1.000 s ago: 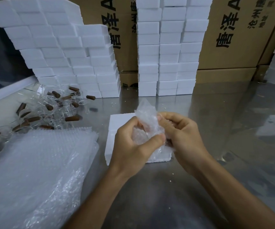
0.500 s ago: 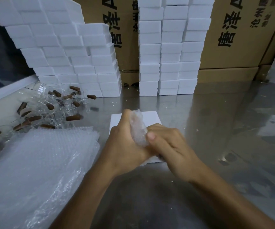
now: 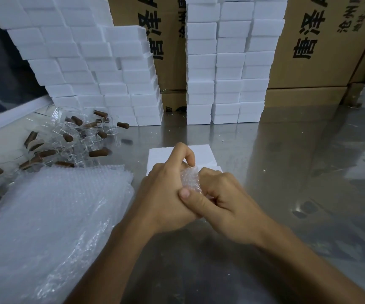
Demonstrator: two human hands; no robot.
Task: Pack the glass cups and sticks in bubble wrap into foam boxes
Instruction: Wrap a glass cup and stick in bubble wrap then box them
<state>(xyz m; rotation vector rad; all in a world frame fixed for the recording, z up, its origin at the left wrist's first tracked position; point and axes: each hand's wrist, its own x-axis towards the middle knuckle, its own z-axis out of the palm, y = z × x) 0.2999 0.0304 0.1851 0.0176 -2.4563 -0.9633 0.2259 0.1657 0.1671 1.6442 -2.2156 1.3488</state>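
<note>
A small crumpled bundle of clear bubble wrap [image 3: 190, 181] sits squeezed between both hands, just above the near edge of a flat white foam box [image 3: 201, 155] lying on the shiny metal table [image 3: 286, 172]. The left hand [image 3: 166, 189] curls round the bundle's left side; the right hand [image 3: 223, 194] grips its right side, thumb pressed across the front. What is inside the wrap cannot be told. A second ago the wrap stood up loose and tall above the fingers; now it is packed down tight and both hands sit lower over the box. Left lies a stack of bubble wrap sheets [image 3: 52, 216], its edge touching the left forearm, with scattered clear glass cups [image 3: 85, 137] and brown sticks [image 3: 98, 153] behind. Bare table spreads to the right. White foam box stacks [image 3: 225, 69] stand against brown cardboard cartons [image 3: 322, 51].
</note>
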